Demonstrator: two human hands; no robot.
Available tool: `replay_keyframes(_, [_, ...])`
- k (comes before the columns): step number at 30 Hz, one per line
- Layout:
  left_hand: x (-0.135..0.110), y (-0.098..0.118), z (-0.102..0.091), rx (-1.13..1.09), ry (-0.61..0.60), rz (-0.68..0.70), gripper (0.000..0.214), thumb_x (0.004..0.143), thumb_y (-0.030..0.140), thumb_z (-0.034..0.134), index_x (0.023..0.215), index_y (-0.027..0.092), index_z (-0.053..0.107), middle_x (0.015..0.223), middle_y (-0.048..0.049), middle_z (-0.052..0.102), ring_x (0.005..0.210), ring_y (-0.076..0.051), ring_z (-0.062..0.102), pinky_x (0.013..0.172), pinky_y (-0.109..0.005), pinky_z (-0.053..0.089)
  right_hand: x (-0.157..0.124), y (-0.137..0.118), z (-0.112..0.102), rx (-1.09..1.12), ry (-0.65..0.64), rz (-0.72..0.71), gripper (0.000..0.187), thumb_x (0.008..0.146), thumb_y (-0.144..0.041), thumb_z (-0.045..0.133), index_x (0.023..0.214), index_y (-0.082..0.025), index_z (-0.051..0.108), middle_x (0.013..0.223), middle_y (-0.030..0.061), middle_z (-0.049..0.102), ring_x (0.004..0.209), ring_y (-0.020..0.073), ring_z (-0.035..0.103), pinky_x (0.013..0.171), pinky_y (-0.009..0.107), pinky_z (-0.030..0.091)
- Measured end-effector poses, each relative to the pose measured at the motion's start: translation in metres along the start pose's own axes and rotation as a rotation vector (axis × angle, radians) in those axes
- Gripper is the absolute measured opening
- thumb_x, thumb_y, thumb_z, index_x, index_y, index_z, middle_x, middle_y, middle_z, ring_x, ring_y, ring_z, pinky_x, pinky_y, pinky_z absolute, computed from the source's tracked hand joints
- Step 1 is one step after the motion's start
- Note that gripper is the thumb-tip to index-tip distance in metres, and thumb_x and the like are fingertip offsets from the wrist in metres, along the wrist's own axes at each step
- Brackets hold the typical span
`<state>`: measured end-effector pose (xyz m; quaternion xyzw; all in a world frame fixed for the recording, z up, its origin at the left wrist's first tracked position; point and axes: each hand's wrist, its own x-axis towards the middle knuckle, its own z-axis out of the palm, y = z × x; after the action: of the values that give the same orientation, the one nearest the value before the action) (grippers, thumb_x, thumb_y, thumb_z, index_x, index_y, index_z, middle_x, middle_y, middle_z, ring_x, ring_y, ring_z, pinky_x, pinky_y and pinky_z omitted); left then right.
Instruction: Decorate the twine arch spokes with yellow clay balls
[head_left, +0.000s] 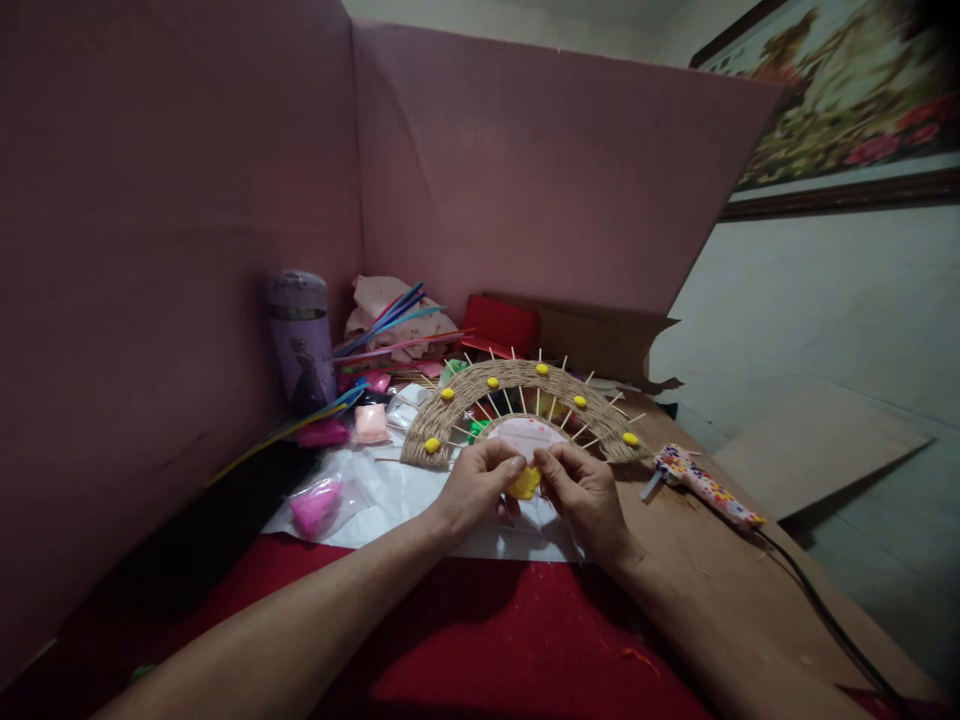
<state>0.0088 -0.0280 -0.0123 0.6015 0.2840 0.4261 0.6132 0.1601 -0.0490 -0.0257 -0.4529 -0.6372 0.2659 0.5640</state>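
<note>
A lump of yellow modelling clay (525,484) is held between my two hands. My left hand (478,487) pinches its left side, thumb on top. From the right, the thumb and fingers of my right hand (586,492) close on it. Just beyond stands an arch wound with brown twine (510,376), with thin sticks poking out along its edges and several yellow dots (541,370) on its face. A pale half-round piece (529,432) fills the arch's centre, its lower part hidden behind my hands.
White sheeting (405,500) lies over red cloth (450,620). A bag of pink clay (316,508), a purple tumbler (301,340) and pipe cleaners (397,315) are on the left. On the right, a glue gun (709,485) trails its cord. Pink panels (555,170) rise behind.
</note>
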Motion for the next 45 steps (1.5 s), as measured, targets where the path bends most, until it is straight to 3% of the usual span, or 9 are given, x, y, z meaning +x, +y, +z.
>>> replay_keyframes(23, [0.0019,-0.0016,0.0004,0.005,0.021,-0.003,0.035,0.069,0.045,0.064,0.072,0.011,0.054,0.059,-0.0005,0.059,0.039,-0.008,0.052,0.036,-0.018,0.04,-0.0004,0.0027,0.0009,0.062,0.004,0.037,0.033,0.083,-0.041,0.058,0.061,-0.018,0.051,0.05,-0.0053,0.043,0.042,0.0068,0.032,0.039,0.02,0.026])
replay_keyframes(34, [0.0004,0.0007,-0.0002,-0.02,0.013,0.019,0.034,0.069,0.044,0.064,0.069,0.012,0.053,0.059,-0.0012,0.059,0.038,-0.007,0.051,0.036,-0.019,0.04,0.0,-0.0037,0.0017,0.037,-0.037,0.021,0.033,0.083,-0.043,0.058,0.063,-0.017,0.054,0.055,-0.0034,0.046,0.048,0.0084,0.038,0.043,0.021,0.03])
replay_keyframes(45, [0.0006,0.0006,0.001,0.01,0.017,0.001,0.037,0.067,0.047,0.065,0.072,0.011,0.056,0.059,-0.0009,0.059,0.037,-0.007,0.05,0.035,-0.018,0.039,-0.0006,0.0001,0.0012,0.05,-0.014,0.022,0.032,0.083,-0.039,0.059,0.061,-0.018,0.051,0.052,-0.0053,0.04,0.045,0.0072,0.032,0.04,0.02,0.026])
